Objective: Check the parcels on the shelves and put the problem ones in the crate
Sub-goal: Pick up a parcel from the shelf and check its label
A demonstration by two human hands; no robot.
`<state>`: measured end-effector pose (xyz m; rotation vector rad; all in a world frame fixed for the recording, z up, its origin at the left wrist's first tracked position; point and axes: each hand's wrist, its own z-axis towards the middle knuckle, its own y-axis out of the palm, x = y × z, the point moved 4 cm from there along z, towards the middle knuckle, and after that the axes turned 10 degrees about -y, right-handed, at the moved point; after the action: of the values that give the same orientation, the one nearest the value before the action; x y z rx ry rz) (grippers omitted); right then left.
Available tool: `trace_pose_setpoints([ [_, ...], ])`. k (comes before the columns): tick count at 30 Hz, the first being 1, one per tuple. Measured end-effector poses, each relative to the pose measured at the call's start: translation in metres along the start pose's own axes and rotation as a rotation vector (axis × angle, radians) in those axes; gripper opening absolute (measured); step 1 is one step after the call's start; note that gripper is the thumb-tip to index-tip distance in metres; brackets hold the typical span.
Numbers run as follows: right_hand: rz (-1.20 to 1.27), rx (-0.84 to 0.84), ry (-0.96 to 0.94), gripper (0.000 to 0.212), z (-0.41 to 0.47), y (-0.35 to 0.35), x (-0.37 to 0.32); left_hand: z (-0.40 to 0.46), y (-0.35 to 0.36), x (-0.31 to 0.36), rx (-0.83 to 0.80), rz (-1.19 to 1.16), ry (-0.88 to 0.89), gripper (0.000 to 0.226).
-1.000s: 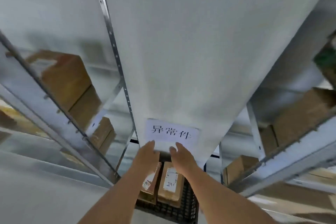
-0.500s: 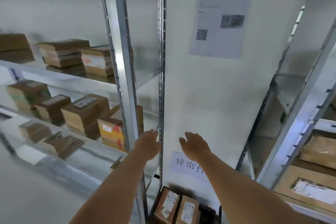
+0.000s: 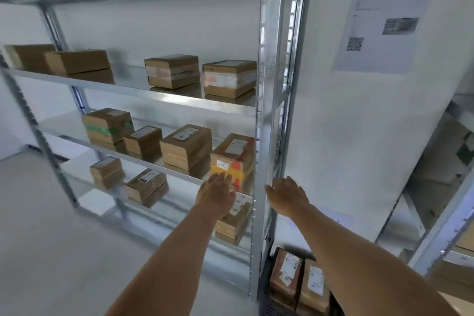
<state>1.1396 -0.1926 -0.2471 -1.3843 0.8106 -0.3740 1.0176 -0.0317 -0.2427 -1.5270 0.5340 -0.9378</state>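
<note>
I am reaching the left hand (image 3: 216, 194), fingers straight and holding nothing, toward the parcel with the yellow-and-orange label (image 3: 232, 161) at the right end of the middle shelf (image 3: 143, 161). The right hand (image 3: 287, 194) is hovering empty beside the shelf upright (image 3: 266, 110). The crate (image 3: 266, 290) is sitting on the floor below, two parcels inside. Advice: take the box by both sides and read its label before pulling.

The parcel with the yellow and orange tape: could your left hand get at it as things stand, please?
Probably yes. The left hand is open just before the taped parcel, which sits at the shelf's front edge with nothing between them.
</note>
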Motion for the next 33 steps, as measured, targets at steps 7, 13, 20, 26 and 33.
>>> trace_pose_setpoints([
  [7,0.038,0.007,-0.124,0.043,0.03,0.038,-0.112,-0.003,-0.023,-0.113,-0.017,-0.006,-0.076,0.057],
  [13,0.009,-0.021,-0.165,0.052,0.078,0.081,-0.153,0.031,-0.013,-0.184,-0.055,0.02,-0.152,0.056],
  [20,0.125,-0.032,-0.088,0.041,0.147,0.109,-0.161,0.107,-0.013,-0.208,-0.146,0.114,-0.105,0.054],
  [26,0.166,0.0,0.023,0.027,0.186,0.117,-0.156,0.164,0.006,-0.206,-0.194,0.055,0.013,0.049],
  [33,0.226,0.054,0.204,0.031,0.209,0.141,-0.149,0.209,0.029,-0.212,-0.261,0.047,0.146,0.053],
])
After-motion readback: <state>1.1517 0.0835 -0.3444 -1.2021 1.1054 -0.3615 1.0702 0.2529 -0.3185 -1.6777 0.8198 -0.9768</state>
